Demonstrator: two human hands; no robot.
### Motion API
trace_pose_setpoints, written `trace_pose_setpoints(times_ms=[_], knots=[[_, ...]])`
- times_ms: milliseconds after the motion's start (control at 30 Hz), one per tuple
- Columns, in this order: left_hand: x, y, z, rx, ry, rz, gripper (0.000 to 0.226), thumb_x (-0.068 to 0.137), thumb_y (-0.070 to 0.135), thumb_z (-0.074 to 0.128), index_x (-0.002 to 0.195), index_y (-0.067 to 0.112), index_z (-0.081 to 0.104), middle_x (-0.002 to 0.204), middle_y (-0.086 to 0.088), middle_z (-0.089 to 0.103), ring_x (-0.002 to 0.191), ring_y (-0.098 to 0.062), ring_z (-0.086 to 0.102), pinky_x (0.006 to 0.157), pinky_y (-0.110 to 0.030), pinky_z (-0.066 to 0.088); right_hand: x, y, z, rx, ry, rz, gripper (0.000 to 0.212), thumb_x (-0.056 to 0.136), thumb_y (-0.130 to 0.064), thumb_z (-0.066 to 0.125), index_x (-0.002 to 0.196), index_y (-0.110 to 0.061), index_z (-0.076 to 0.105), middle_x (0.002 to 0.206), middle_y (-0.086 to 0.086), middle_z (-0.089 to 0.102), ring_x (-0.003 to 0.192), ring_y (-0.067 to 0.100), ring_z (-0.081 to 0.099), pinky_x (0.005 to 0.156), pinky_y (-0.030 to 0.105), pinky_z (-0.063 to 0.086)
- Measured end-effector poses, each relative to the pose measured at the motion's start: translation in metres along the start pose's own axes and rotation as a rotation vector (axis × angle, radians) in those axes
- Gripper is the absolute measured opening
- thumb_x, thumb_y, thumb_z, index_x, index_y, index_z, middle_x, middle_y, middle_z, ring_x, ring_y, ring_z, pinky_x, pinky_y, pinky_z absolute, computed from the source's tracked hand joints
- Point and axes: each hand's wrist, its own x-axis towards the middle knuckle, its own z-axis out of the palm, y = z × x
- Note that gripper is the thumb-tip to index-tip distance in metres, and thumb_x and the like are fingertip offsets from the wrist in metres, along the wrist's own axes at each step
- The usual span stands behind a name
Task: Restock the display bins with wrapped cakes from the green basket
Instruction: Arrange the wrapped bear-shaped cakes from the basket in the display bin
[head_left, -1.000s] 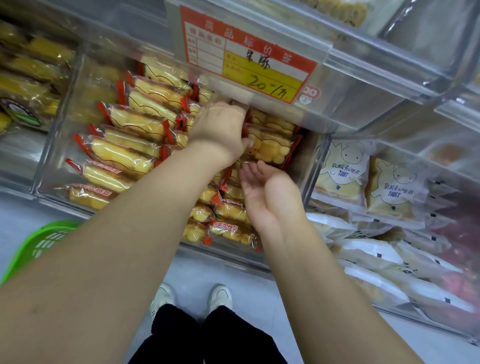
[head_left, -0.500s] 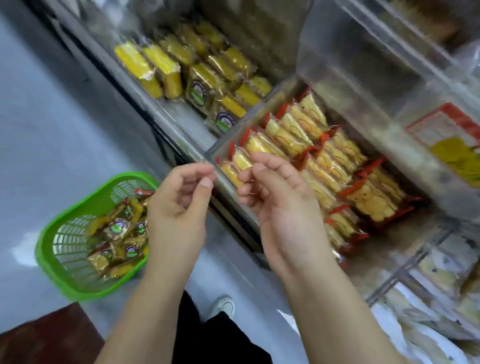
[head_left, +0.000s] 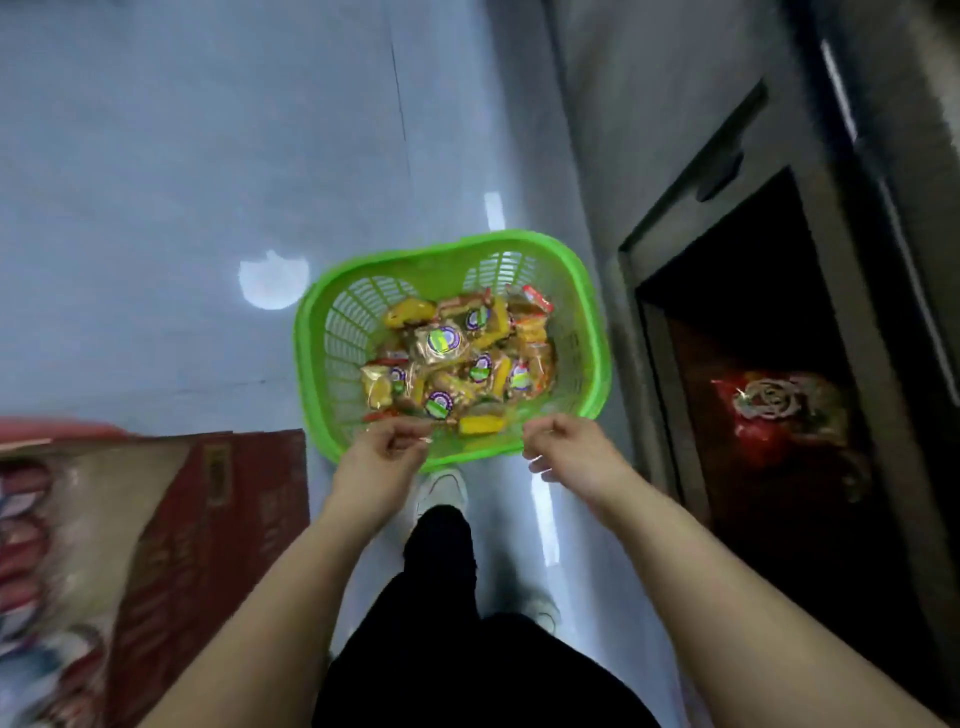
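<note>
Wrapped cakes: I see a loose pile of them in the green basket, yellow and orange packs, several with round purple-and-green labels facing up.
Green basket: it sits on the grey floor at the middle of the frame; its slotted walls are bare on the left side and the pile lies toward the right and near side.
Left hand: I have it over the near rim of the basket, left of centre, fingers curled in with thumb meeting fingertips; motion blur keeps me from telling whether it pinches anything.
Right hand: over the near rim to the right, fingers loosely curled, nothing in it that I can see.
Legs: black trousers at the bottom centre, a white shoe just below the basket.
Lower left: a red and brown carton, blurred.
Right edge: a dark shelf opening with a red packet inside.
</note>
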Motion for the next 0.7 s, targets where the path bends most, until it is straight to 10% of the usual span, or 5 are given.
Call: trace_pose_setpoints(times_ms=[200, 433, 600, 700], knots=[[0.134, -0.077, 0.03, 0.116, -0.073, 0.002, 0.011, 0.088, 0.012, 0.058, 0.096, 0.016, 0.063, 0.082, 0.0, 0.062, 0.072, -0.02, 0.057, 0.066, -0.029, 0.046, 0.154, 0.036, -0.001, -0.616, -0.012, -0.175, 0.012, 0.086, -0.017, 0.061, 0.097, -0.012, 0.061, 0.063, -0.005, 0.052, 0.058, 0.014, 0.051, 0.052, 0.02, 0.039], [0.242, -0.083, 0.068, 0.266, -0.046, 0.313, 0.01, 0.087, 0.017, 0.058, 0.093, 0.024, 0.061, 0.088, 0.01, 0.062, 0.075, -0.015, 0.059, 0.075, -0.032, 0.048, 0.258, 0.024, -0.019, -1.049, 0.34, -0.482, 0.048, 0.084, -0.014, 0.058, 0.129, -0.005, 0.045, 0.121, 0.022, 0.044, 0.108, 0.04, 0.051, 0.093, 0.039, 0.042], [0.274, -0.069, 0.091, 0.369, -0.055, 0.478, 0.013, 0.088, 0.014, 0.057, 0.098, 0.02, 0.062, 0.081, 0.014, 0.056, 0.073, -0.002, 0.053, 0.059, -0.007, 0.038, 0.29, 0.024, -0.009, -1.342, 0.319, -0.458, 0.043, 0.09, -0.013, 0.048, 0.132, -0.009, 0.043, 0.13, 0.017, 0.033, 0.113, 0.038, 0.046, 0.091, 0.044, 0.043], [0.279, -0.068, 0.099, 0.38, -0.042, 0.479, 0.016, 0.087, 0.012, 0.058, 0.101, 0.019, 0.062, 0.086, 0.012, 0.056, 0.08, -0.008, 0.054, 0.068, -0.019, 0.041, 0.289, 0.029, -0.005, -1.433, 0.387, -0.477, 0.031, 0.093, -0.018, 0.046, 0.122, -0.008, 0.049, 0.127, 0.017, 0.037, 0.116, 0.035, 0.041, 0.089, 0.043, 0.041]])
